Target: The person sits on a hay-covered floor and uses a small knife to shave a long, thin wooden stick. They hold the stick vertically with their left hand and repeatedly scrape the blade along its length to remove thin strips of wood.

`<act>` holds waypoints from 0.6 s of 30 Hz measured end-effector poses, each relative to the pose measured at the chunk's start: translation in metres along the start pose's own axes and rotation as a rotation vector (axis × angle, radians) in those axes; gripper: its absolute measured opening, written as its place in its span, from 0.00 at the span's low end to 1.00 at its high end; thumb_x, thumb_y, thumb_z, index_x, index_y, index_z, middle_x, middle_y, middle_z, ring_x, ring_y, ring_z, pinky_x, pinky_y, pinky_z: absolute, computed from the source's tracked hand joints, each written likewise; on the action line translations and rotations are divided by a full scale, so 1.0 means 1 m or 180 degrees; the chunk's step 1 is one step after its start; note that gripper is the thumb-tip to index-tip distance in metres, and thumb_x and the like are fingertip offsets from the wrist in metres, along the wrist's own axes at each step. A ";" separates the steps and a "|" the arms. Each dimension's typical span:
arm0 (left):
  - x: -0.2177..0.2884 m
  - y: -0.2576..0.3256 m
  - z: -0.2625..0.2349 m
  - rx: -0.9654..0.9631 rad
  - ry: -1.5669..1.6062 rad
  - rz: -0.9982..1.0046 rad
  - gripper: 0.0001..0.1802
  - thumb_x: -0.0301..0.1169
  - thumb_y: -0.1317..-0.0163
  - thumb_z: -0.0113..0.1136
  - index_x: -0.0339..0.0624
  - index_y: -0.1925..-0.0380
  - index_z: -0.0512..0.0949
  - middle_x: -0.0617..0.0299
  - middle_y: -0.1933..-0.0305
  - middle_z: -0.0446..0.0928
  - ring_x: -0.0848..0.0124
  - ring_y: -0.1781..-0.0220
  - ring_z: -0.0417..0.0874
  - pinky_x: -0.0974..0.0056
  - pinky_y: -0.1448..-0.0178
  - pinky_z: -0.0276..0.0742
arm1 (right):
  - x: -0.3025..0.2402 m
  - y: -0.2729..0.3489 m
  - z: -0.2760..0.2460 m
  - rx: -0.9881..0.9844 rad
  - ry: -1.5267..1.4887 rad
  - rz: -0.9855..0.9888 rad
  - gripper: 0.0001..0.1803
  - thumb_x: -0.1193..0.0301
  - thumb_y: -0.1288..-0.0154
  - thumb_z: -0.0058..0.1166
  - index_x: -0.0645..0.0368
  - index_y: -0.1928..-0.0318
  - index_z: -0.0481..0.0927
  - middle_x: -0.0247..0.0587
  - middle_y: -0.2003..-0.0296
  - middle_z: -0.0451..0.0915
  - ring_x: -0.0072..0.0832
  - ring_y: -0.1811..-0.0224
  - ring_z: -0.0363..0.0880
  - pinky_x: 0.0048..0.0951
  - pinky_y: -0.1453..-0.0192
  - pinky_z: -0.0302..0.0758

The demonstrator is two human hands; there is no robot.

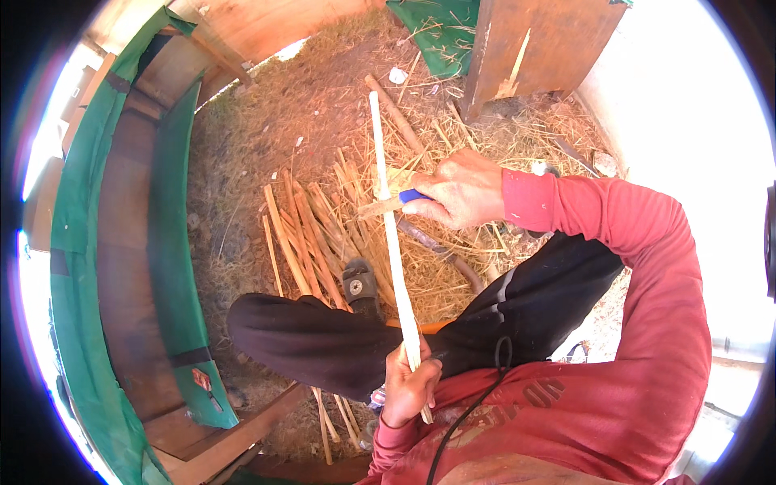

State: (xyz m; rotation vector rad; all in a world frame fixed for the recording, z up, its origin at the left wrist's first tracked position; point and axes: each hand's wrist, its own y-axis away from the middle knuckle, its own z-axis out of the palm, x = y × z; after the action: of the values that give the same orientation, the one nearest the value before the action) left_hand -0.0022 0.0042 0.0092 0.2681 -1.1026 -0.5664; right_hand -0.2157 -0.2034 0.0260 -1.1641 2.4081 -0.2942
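Note:
My left hand [411, 383] is closed round the lower end of a long, pale, peeled stick [394, 250], close to my body. The stick slants up and away from me, its far tip standing over the ground. Farther up, my right hand [464, 192] is wrapped round the blue handle of a knife [381, 208]. The knife's blade lies across the stick and touches it about midway, pointing left. The fingers hide most of the handle. Below the stick are pale shavings and straw [440, 279].
A pile of cut sticks [303, 226] lies left of the stick, beside my sandalled foot [360, 283]. Darker branches [444, 252] rest on the straw. A green-lined wooden frame [174, 242] stands at the left, a brown wooden board [537, 48] at the far right.

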 end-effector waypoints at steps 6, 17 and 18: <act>-0.013 0.004 0.005 -0.0072 -0.0163 -0.0198 0.09 0.13 0.47 0.38 0.41 0.75 0.59 0.64 0.92 0.59 0.77 0.96 0.56 0.72 0.92 0.50 | 0.054 -0.019 -0.003 -0.0387 0.0743 0.1113 0.24 0.51 0.28 0.43 0.59 0.66 0.80 0.49 0.86 0.72 0.45 0.87 0.72 0.43 0.81 0.69; -0.002 -0.005 0.000 -0.0150 0.0100 0.0057 0.11 0.12 0.47 0.42 0.40 0.78 0.60 0.65 0.90 0.60 0.79 0.94 0.58 0.72 0.89 0.52 | 0.008 -0.011 -0.008 -0.0621 -0.1062 0.0707 0.23 0.57 0.26 0.40 0.63 0.67 0.78 0.57 0.80 0.73 0.52 0.74 0.75 0.46 0.69 0.69; -0.002 -0.005 -0.001 -0.0138 0.0043 0.0057 0.11 0.11 0.47 0.41 0.40 0.78 0.60 0.66 0.90 0.60 0.79 0.94 0.58 0.72 0.90 0.52 | 0.008 -0.008 -0.009 -0.0610 -0.1044 0.0757 0.23 0.57 0.26 0.41 0.62 0.68 0.78 0.57 0.80 0.73 0.52 0.75 0.75 0.46 0.69 0.69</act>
State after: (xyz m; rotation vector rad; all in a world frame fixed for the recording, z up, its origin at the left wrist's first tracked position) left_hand -0.0033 0.0009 0.0045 0.2239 -1.0774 -0.5709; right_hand -0.2185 -0.2149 0.0345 -0.9059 2.2834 0.1930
